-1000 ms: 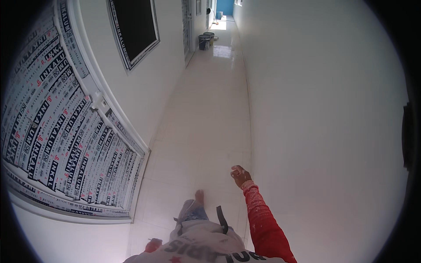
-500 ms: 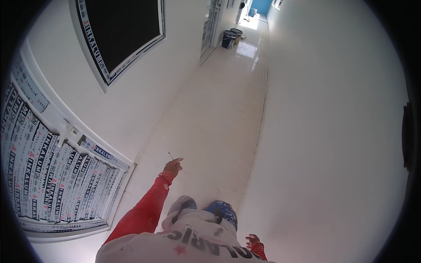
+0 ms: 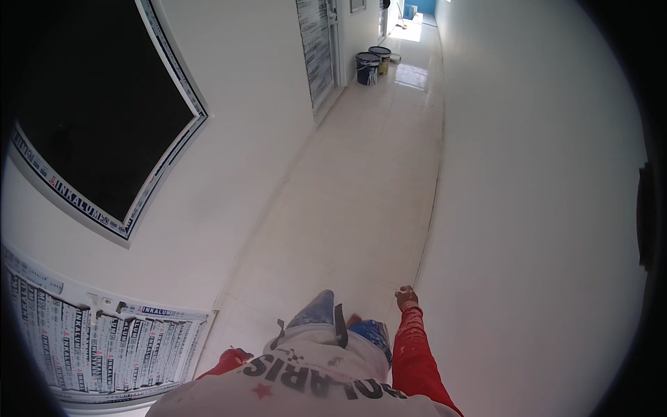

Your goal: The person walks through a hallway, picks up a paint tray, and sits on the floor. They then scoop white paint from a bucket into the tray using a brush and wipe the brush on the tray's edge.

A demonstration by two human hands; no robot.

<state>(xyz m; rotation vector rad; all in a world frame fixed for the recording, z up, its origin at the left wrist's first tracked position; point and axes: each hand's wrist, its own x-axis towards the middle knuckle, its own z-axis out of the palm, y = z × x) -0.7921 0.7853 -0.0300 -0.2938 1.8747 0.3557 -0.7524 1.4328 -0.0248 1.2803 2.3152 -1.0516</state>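
My left hand (image 3: 240, 354) hangs low by my left hip, its fingers partly hidden and small. A thin pale stick (image 3: 232, 347) pokes out beside its fingers; I cannot tell its kind. In front of me on the right, my right hand (image 3: 406, 296) hangs over the floor near the foot of the right wall, fingers curled in. Whether anything is inside that hand I cannot make out. Both arms wear red sleeves (image 3: 417, 354), the right one spotted with white paint.
A pale tiled corridor floor (image 3: 347, 187) runs ahead between white walls. Paint buckets (image 3: 367, 68) stand along the left side, farther on. To my left are a tape-covered door (image 3: 104, 347) and a dark window (image 3: 90, 104). Another taped door (image 3: 316, 52) comes before the buckets.
I have walked forward along the corridor. My left hand has swung back to my side from out front, and my right hand has swung forward. The window and door have slid back on my left.
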